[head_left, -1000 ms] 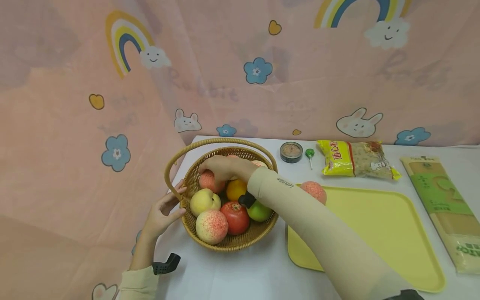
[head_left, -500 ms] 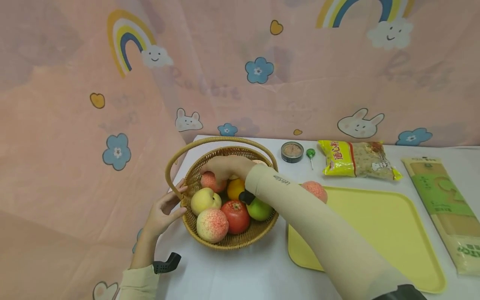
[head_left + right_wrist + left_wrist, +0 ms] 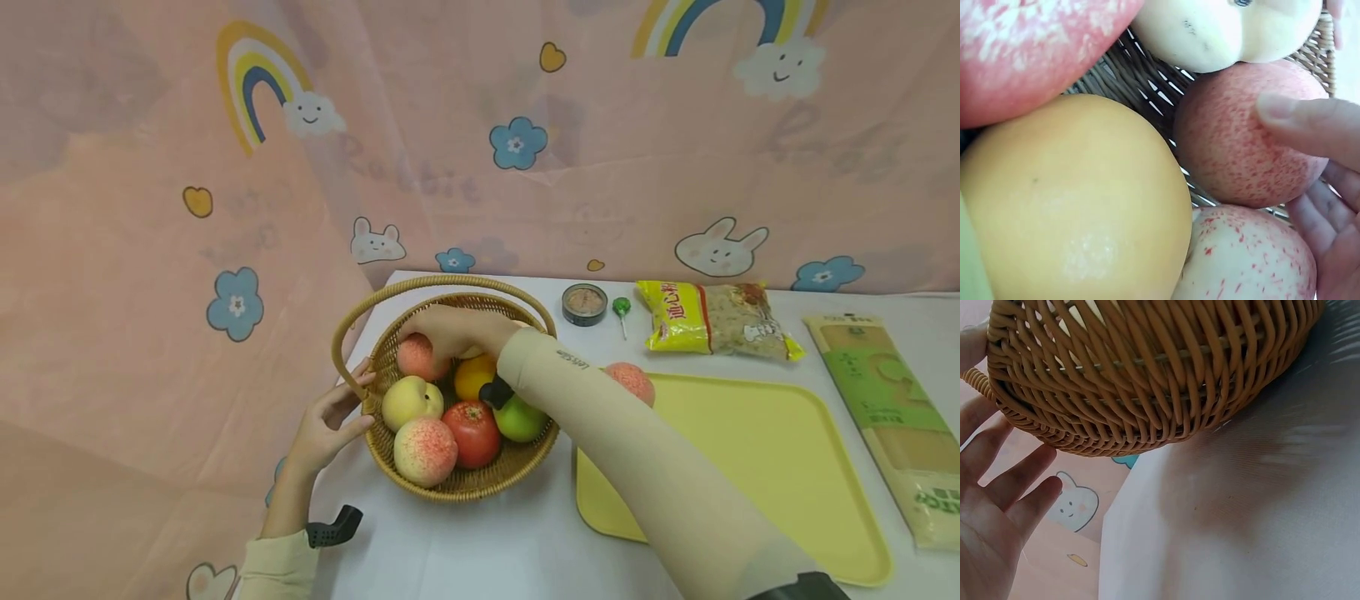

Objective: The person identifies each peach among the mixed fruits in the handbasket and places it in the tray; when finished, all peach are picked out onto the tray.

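The wicker basket [image 3: 463, 497] holds several fruits. Inside it, toward the back left, my right hand [image 3: 463, 329] grips a pink speckled peach [image 3: 414, 356]; in the right wrist view the thumb [image 3: 1310, 125] presses on the peach [image 3: 1229, 144] and the fingers curl behind it. Around it lie an orange [image 3: 472, 381], a pale yellow peach [image 3: 411, 403], a red pomegranate [image 3: 474, 435], a green fruit [image 3: 520, 421] and a red-and-yellow peach [image 3: 425, 452]. My left hand [image 3: 318, 433] touches the basket's left side beside the handle base, fingers fairly straight against the weave [image 3: 1147, 381].
A yellow tray [image 3: 750, 467] is right of the basket, with another pink peach [image 3: 632, 383] at its back left corner, partly behind my right sleeve. Farther back lie a round tin [image 3: 584, 304], a green lollipop [image 3: 621, 308], a yellow bag [image 3: 712, 319] and a long green-labelled packet [image 3: 885, 408].
Within the basket, my right hand has shifted slightly, and the pink peach in its grip has moved a little up and left. The left hand stays at the basket's side.
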`<state>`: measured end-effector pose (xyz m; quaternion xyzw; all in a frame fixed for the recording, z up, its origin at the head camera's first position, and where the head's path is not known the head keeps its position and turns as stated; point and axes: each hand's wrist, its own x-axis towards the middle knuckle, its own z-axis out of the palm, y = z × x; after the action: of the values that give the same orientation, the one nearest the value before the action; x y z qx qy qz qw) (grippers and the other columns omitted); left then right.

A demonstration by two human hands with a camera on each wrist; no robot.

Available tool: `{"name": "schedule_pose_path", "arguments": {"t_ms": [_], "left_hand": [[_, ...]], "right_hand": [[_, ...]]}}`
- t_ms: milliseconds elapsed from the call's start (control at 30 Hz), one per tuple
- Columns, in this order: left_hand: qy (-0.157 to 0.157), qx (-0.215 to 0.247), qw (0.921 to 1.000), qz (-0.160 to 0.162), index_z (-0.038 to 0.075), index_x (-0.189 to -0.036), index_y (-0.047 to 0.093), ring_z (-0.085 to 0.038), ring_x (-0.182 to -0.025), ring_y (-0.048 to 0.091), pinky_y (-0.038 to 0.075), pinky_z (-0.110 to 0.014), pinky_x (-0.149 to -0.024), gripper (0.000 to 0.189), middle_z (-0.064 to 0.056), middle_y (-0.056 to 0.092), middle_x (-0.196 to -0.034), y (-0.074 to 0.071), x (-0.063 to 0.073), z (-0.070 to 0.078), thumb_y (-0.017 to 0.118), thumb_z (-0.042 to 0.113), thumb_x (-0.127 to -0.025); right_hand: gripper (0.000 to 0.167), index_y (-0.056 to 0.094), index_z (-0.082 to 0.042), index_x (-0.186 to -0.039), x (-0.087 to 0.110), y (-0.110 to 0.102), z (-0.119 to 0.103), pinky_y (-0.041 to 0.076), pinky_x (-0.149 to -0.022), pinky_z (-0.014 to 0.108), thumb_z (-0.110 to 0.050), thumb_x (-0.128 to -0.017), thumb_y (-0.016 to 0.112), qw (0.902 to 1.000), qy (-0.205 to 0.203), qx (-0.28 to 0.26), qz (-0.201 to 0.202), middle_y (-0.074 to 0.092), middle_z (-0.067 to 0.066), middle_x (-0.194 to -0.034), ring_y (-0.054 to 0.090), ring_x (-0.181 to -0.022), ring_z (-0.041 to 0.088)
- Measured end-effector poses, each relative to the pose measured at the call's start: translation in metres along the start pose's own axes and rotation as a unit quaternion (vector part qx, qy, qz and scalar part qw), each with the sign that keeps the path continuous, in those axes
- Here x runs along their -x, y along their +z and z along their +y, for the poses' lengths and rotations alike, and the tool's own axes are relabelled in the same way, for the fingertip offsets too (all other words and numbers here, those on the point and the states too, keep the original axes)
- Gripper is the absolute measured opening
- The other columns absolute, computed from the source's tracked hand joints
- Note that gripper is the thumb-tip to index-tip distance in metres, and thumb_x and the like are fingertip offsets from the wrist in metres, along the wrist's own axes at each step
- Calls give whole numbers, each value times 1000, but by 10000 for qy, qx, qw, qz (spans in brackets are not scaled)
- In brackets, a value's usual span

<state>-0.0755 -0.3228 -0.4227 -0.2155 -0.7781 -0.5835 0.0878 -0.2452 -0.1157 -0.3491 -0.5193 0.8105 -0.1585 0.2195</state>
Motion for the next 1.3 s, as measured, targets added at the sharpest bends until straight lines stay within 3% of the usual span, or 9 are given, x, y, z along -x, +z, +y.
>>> {"name": "schedule_pose_path", "arguments": {"t_ms": [300, 500, 700, 1100, 1300], "left_hand": [[108, 54, 9999, -13, -20, -128, 44, -15, -141, 32, 36, -20, -108, 49, -34, 24, -148, 0, -1, 2, 60, -14, -83], [133, 43, 9999, 13, -20, -128, 44, -16, -141, 33, 36, -20, -108, 49, -34, 25, -148, 1, -1, 1, 59, -16, -82], [76, 58, 10000, 16, -19, -129, 44, -17, -141, 31, 36, -21, -108, 50, -33, 26, -149, 1, 0, 2, 60, -16, -81], [174, 57, 9998, -7, -19, -129, 43, -13, -139, 35, 36, -20, -108, 50, -30, 26, -150, 0, 2, 0, 59, -17, -81], [171, 101, 9998, -8, -20, -129, 44, -17, -141, 33, 36, -22, -108, 50, -32, 26, -149, 1, 1, 3, 59, -18, -81]], "right_hand": [[66, 51, -15, -136, 11, -7, 0, 44, -99, 28, -8, -75, 76, 9966, -55, -683, 460, 51, 1, -135, 51, -116, 14], [67, 49, -10, -136, 14, -11, -1, 44, -101, 30, -8, -75, 76, 9938, -235, -813, 725, 50, 4, -136, 49, -119, 17], [68, 47, -13, -138, 23, -14, -7, 42, -102, 30, -15, -76, 76, 9917, -253, -898, 888, 47, 3, -139, 48, -122, 16], [67, 49, -11, -138, 59, -20, -32, 41, -103, 26, -19, -77, 76, 9855, -817, -1023, 1082, 51, 1, -137, 49, -121, 13], [67, 49, -15, -138, 85, -16, -41, 40, -103, 30, -25, -77, 74, 9869, -782, -946, 1046, 49, -4, -138, 42, -126, 12]]}}
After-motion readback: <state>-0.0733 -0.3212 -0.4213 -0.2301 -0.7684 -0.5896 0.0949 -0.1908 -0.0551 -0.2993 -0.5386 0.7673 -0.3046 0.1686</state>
